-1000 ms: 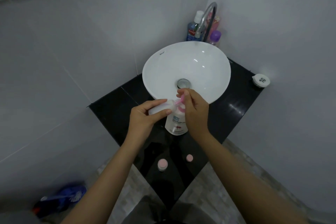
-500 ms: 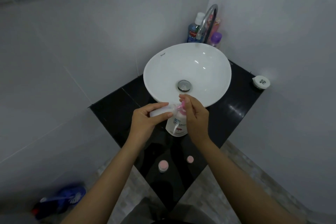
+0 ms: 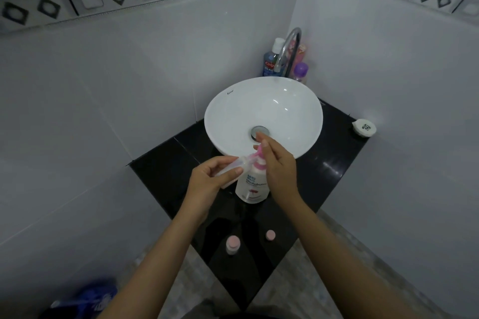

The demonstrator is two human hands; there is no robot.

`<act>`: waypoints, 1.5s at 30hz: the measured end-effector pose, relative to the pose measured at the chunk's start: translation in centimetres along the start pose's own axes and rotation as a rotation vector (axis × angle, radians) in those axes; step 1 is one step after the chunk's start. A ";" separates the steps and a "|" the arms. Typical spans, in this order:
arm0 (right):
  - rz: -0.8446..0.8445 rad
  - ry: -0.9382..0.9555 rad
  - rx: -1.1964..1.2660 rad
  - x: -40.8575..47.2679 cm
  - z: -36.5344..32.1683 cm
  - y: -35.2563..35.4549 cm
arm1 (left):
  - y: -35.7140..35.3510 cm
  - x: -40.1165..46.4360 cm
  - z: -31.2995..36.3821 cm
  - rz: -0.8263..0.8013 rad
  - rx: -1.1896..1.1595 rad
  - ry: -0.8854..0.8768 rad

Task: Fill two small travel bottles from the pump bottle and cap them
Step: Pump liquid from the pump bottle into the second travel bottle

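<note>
A white pump bottle [image 3: 252, 185] with a pink pump head stands on the black counter [image 3: 160, 171] in front of the basin. My left hand [image 3: 207, 181] grips a clear small travel bottle [image 3: 233, 167], tilted with its mouth against the pink spout. My right hand [image 3: 278, 163] rests on top of the pump head, fingers fairly straight. A second small bottle with a pink cap [image 3: 232, 245] stands near the counter's front corner. A loose pink cap [image 3: 270, 235] lies to its right.
A white round basin [image 3: 298, 103] with a chrome tap [image 3: 289, 49] sits behind the hands. Several toiletry bottles [image 3: 270, 65] stand in the back corner. A white round item [image 3: 364, 127] lies at the counter's right edge. A blue object [image 3: 88, 298] lies on the floor, lower left.
The view has tilted upward slightly. Both hands stay at the pump bottle, the left still holding the travel bottle at the spout, the right still on the pump head.
</note>
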State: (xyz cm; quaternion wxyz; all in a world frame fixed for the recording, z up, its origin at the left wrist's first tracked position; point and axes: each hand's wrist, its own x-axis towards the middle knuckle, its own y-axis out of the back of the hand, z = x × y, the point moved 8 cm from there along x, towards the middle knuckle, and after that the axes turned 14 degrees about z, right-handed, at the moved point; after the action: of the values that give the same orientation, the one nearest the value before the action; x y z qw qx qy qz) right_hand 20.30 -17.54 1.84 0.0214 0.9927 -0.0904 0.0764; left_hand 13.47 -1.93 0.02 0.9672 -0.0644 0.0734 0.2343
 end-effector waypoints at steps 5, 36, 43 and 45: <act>-0.009 0.042 -0.009 0.0 0.1 0.1 | -0.2 0.0 0.2 0.008 0.001 -0.019; -0.009 0.291 -0.222 0.0 -0.4 0.2 | 0.1 -0.3 -0.6 0.008 0.028 -0.002; -0.057 0.028 0.008 -0.6 0.2 -0.1 | 0.2 -1.3 -1.0 -0.050 -0.150 0.140; -0.063 0.013 0.021 -0.7 0.1 -0.2 | 0.4 -1.4 -1.1 -0.051 -0.175 0.158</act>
State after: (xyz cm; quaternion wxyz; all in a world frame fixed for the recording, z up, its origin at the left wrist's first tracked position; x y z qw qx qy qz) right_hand 19.66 -17.25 1.65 0.0139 0.9948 -0.0582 0.0830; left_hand 11.89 -2.40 -0.82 0.9547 -0.1689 0.1271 0.2095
